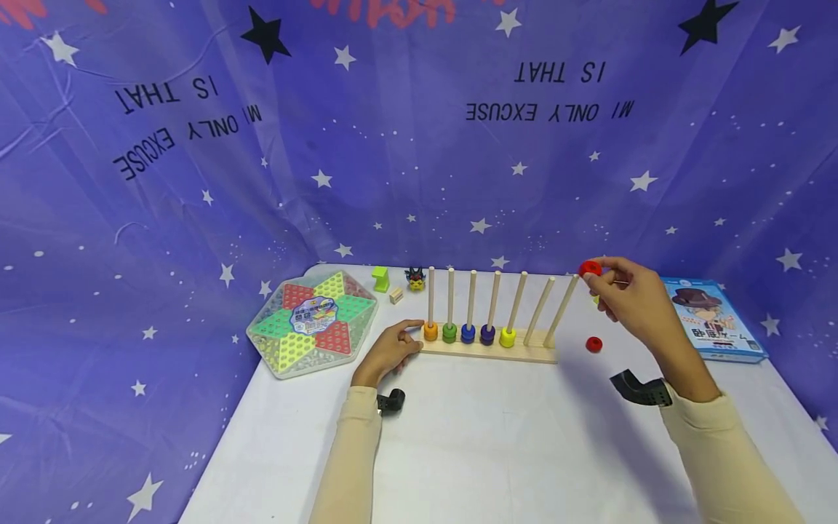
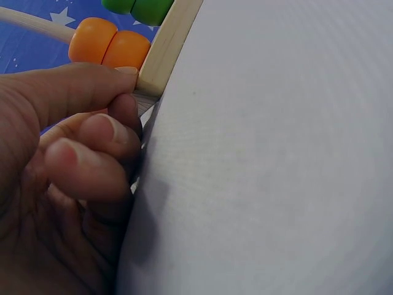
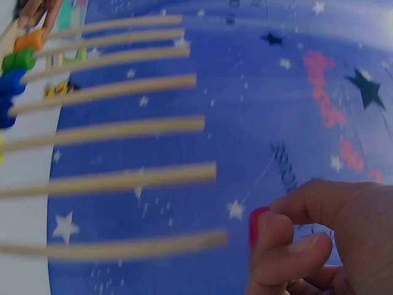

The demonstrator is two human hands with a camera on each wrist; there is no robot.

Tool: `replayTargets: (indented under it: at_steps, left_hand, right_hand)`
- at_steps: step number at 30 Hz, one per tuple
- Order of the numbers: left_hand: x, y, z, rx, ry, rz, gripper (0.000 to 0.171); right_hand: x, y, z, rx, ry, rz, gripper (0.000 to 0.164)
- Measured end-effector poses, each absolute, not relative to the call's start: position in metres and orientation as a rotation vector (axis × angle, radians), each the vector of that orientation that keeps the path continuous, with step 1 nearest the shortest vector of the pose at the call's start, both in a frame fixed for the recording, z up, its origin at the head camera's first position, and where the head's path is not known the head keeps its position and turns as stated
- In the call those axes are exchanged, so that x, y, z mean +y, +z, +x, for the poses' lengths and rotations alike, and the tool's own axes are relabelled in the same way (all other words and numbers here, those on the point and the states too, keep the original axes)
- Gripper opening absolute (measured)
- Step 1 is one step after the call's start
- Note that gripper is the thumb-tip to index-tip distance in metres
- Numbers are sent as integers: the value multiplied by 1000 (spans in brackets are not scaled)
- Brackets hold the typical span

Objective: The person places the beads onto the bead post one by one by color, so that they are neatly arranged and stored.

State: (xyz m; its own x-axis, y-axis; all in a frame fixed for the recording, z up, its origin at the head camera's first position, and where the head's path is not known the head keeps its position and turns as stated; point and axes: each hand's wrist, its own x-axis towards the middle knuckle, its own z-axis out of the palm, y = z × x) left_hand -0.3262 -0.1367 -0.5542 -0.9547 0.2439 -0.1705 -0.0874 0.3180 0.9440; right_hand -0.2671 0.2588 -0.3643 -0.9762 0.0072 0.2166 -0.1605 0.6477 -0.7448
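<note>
A wooden peg rack stands on the table with a row of upright pegs. Orange, green, blue, dark purple and yellow beads sit low on its pegs; the two rightmost pegs are bare. My left hand pinches the rack's left end, thumb beside the orange beads. My right hand pinches a red bead beside the top of the rightmost peg. The bead is apart from that peg in the right wrist view. Another red bead lies on the table.
A Chinese checkers board lies at the left, a blue illustrated box at the right. Behind the rack's left end are a green block, a small wooden piece and a dark-and-yellow figurine. A starry purple cloth hangs behind.
</note>
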Motion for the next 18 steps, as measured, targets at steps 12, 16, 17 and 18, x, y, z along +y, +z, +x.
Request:
replayTargets:
  at_steps: [12, 16, 17, 18]
  left_hand:
    - [-137, -553, -325, 2310, 1676, 140, 49]
    - [-136, -553, -325, 2322, 1667, 133, 48]
    - [-136, -553, -325, 2324, 1665, 136, 48]
    - [-136, -553, -325, 2325, 1664, 138, 48]
  right_hand:
    - [226, -365, -280, -2792, 1277, 214, 45]
    - [226, -366, -280, -2789, 1263, 229, 45]
    - [226, -366, -280, -2789, 1260, 235, 45]
    - [226, -366, -280, -2786, 1262, 234, 44]
